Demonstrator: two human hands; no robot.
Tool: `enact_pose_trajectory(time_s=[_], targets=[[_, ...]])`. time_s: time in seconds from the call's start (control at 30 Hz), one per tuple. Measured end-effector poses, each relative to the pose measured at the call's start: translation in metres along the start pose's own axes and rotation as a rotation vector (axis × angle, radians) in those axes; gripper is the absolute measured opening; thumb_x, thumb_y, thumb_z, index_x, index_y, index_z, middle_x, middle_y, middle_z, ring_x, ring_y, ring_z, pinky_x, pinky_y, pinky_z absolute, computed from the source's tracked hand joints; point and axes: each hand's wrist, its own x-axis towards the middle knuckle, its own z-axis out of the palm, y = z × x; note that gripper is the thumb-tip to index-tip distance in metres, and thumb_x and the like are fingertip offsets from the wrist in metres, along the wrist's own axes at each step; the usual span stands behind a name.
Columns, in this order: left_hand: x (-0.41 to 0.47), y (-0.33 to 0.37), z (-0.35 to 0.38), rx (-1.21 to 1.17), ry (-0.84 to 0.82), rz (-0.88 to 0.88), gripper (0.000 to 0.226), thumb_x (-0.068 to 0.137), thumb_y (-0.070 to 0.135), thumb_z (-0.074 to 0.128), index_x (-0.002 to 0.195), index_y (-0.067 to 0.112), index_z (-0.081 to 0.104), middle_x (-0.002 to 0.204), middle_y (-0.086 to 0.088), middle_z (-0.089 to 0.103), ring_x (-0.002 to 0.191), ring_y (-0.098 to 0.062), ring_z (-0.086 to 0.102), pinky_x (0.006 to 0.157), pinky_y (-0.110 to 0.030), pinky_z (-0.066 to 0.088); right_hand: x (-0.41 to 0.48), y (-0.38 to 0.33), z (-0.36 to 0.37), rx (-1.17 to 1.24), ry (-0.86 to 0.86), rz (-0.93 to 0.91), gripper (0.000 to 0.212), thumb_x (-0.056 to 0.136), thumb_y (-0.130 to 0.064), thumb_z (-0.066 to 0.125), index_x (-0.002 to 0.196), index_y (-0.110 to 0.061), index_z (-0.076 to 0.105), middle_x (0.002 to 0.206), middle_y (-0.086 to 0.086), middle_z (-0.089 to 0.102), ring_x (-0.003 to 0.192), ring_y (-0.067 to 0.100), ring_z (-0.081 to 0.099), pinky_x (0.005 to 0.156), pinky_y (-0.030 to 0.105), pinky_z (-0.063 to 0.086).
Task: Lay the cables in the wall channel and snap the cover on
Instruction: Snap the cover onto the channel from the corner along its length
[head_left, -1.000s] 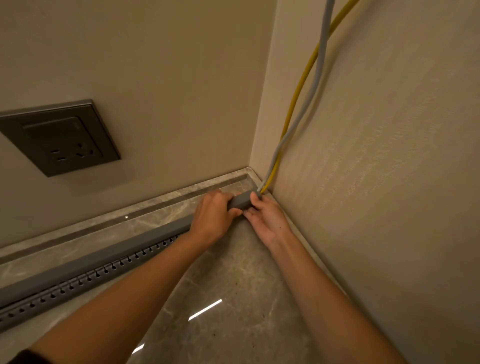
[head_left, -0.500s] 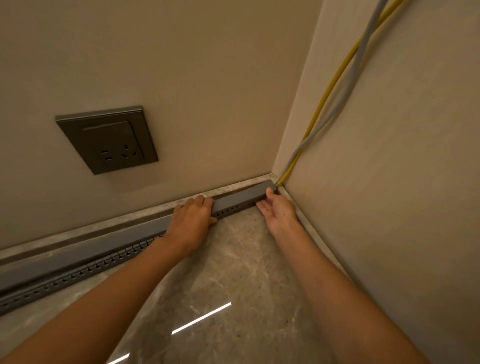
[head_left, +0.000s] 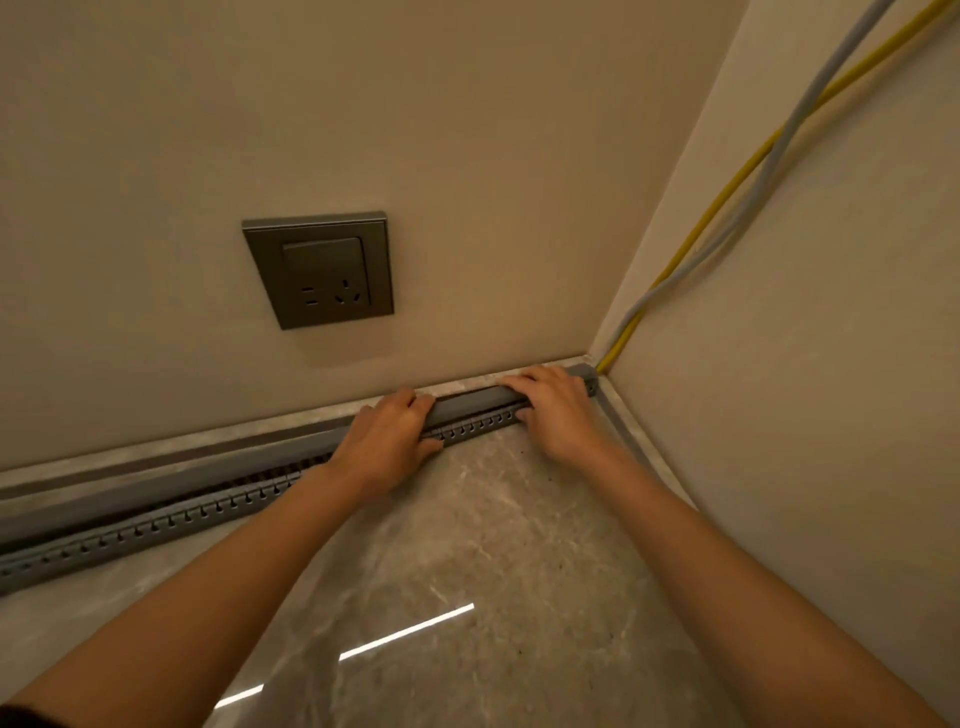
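moved: both spread apart along the cover (head_left: 467, 406) | left hand (head_left: 387, 441) curls over it | right hand (head_left: 558, 410) presses flat-fingered | corner end likely seated

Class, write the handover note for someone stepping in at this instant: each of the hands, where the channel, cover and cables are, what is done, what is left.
Left hand: fingers curled over the cover, thumb on the front.
Right hand: fingers flat on the cover near the corner, pressing.
Channel runs along the wall foot. Yellow cable and grey cable drop down the right wall into its corner end; their run inside is hidden.
Done: cover laid along the channel.
Left: a dark gap shows under the cover further left, so it probably needs pressing home there.
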Motion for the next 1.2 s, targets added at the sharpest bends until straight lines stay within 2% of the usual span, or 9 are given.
enact_pose_trajectory(time_s=[0.1, 0.23, 0.3, 0.4, 0.6, 0.73, 0.9, 1.03, 1.2], targets=[[-0.019, -0.020, -0.006, 0.046, -0.063, -0.080, 0.051, 0.090, 0.039, 0.053, 0.131, 0.012, 0.040, 0.126, -0.011, 0.049, 0.115, -0.028, 0.050, 0.091, -0.038, 0.043, 0.005, -0.002, -0.008, -0.168, -0.046, -0.060, 0.044, 0.090, -0.019, 0.054, 0.134, -0.024, 0.047, 0.131, 0.004, 0.048, 0.124, 0.024, 0.038, 0.097, 0.034, 0.028], [-0.027, -0.025, -0.003, 0.101, -0.059, -0.049, 0.041, 0.093, 0.032, 0.048, 0.129, 0.012, 0.039, 0.130, -0.010, 0.047, 0.116, -0.027, 0.048, 0.094, -0.037, 0.039, 0.008, -0.010, -0.016, -0.313, -0.134, -0.137, 0.041, 0.090, -0.025, 0.054, 0.131, -0.020, 0.049, 0.129, 0.005, 0.050, 0.123, 0.024, 0.040, 0.099, 0.035, 0.028], [-0.027, -0.023, -0.001, 0.143, -0.031, -0.005, 0.036, 0.096, 0.028, 0.043, 0.127, 0.012, 0.040, 0.130, -0.010, 0.047, 0.115, -0.027, 0.047, 0.094, -0.036, 0.038, 0.010, -0.022, -0.014, -0.231, -0.184, -0.222, 0.045, 0.087, -0.028, 0.058, 0.131, -0.020, 0.049, 0.130, 0.004, 0.051, 0.123, 0.024, 0.042, 0.101, 0.035, 0.028], [-0.026, -0.026, 0.002, 0.201, -0.004, 0.041, 0.032, 0.098, 0.028, 0.037, 0.126, 0.011, 0.041, 0.129, -0.010, 0.047, 0.114, -0.027, 0.047, 0.092, -0.035, 0.038, 0.015, -0.044, -0.006, -0.024, -0.284, -0.279, 0.048, 0.087, -0.017, 0.058, 0.134, -0.018, 0.048, 0.128, 0.008, 0.052, 0.120, 0.026, 0.045, 0.098, 0.032, 0.035], [-0.026, -0.036, -0.003, 0.167, -0.001, 0.024, 0.045, 0.098, 0.034, 0.033, 0.139, 0.014, 0.027, 0.134, -0.009, 0.042, 0.121, -0.027, 0.043, 0.096, -0.039, 0.035, 0.020, -0.051, -0.003, -0.040, -0.291, -0.231, 0.043, 0.090, -0.007, 0.053, 0.132, -0.012, 0.050, 0.122, 0.015, 0.050, 0.117, 0.029, 0.043, 0.094, 0.032, 0.035], [-0.045, -0.054, -0.006, 0.169, 0.008, -0.027, 0.044, 0.098, 0.035, 0.035, 0.135, 0.013, 0.033, 0.136, -0.009, 0.039, 0.124, -0.026, 0.039, 0.098, -0.038, 0.034, 0.008, -0.070, 0.003, -0.271, -0.211, -0.227, 0.037, 0.093, -0.006, 0.044, 0.130, -0.006, 0.043, 0.130, 0.015, 0.045, 0.121, 0.031, 0.042, 0.099, 0.038, 0.035], [-0.096, -0.098, -0.016, 0.220, 0.030, -0.164, 0.047, 0.096, 0.028, 0.043, 0.138, 0.011, 0.030, 0.138, -0.009, 0.037, 0.127, -0.027, 0.037, 0.099, -0.037, 0.034, -0.009, -0.138, 0.011, -0.251, -0.143, -0.350, 0.045, 0.095, -0.011, 0.043, 0.138, -0.005, 0.032, 0.138, 0.015, 0.042, 0.127, 0.031, 0.038, 0.107, 0.038, 0.028], [-0.143, -0.146, -0.021, 0.233, 0.040, -0.315, 0.045, 0.094, 0.015, 0.044, 0.137, 0.011, 0.031, 0.138, -0.010, 0.039, 0.127, -0.029, 0.040, 0.103, -0.038, 0.032, -0.017, -0.214, 0.016, -0.172, -0.176, -0.464, 0.044, 0.098, -0.014, 0.040, 0.141, -0.005, 0.032, 0.139, 0.016, 0.042, 0.126, 0.032, 0.041, 0.105, 0.038, 0.032], [-0.205, -0.222, -0.029, 0.219, 0.095, -0.456, 0.042, 0.093, 0.011, 0.045, 0.134, 0.011, 0.039, 0.136, -0.011, 0.043, 0.126, -0.029, 0.041, 0.103, -0.038, 0.033, -0.029, -0.305, 0.033, -0.106, -0.186, -0.478, 0.045, 0.097, -0.012, 0.041, 0.141, -0.005, 0.033, 0.140, 0.016, 0.044, 0.127, 0.032, 0.043, 0.104, 0.040, 0.037]])
